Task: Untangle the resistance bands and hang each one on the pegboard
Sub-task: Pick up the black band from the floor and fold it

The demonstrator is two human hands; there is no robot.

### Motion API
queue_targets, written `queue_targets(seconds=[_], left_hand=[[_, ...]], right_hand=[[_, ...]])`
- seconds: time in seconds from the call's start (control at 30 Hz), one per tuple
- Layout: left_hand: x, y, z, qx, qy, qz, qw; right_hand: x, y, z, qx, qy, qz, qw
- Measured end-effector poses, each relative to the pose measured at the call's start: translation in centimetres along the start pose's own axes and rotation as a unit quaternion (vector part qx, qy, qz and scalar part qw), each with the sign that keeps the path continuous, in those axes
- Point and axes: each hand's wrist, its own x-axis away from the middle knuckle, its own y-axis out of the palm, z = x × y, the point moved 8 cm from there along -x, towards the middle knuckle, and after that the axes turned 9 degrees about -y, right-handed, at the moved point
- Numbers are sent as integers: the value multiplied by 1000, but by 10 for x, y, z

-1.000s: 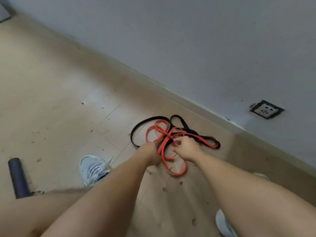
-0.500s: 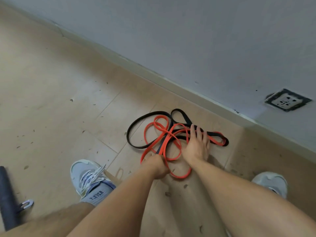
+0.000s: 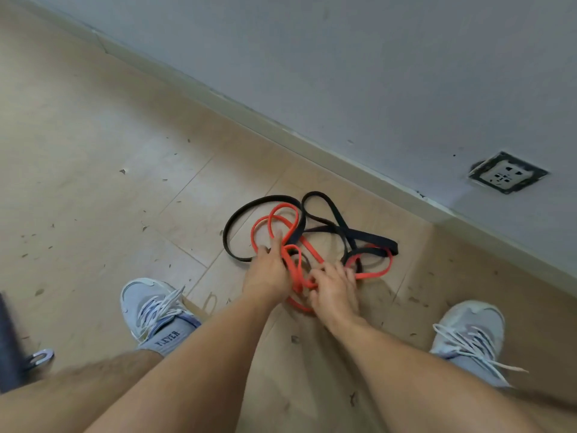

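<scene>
A red resistance band and a black resistance band lie tangled together on the tan tile floor near the wall. My left hand rests on the left side of the tangle, fingers reaching into the red loops. My right hand is on the lower right of the tangle, fingers curled around a red strand. The black band loops out to the left and back, clear of both hands. No pegboard is in view.
My two grey sneakers, left and right, stand either side of the tangle. A dark roll and a metal hook lie at the left edge. The grey wall carries a socket above the baseboard.
My left hand moved up from the near end of the red band into its loops. My right hand pulled back from lying flat and closed on a red strand. The camera tilted downward.
</scene>
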Motion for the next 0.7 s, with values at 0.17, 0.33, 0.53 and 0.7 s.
queue_targets(seconds=[0.17, 0.33, 0.53, 0.7], left_hand=[[2, 16, -1, -233, 32, -76, 969], [7, 12, -12, -268, -52, -40, 961], [8, 24, -32, -284, -88, -88, 951], [8, 29, -44, -262, -129, -145, 945]], right_hand=[[11, 27, -23, -54, -40, -109, 992], [9, 19, 0, -135, 124, -79, 980], [8, 23, 13, -63, 192, -143, 969], [8, 8, 15, -94, 218, -44, 970]])
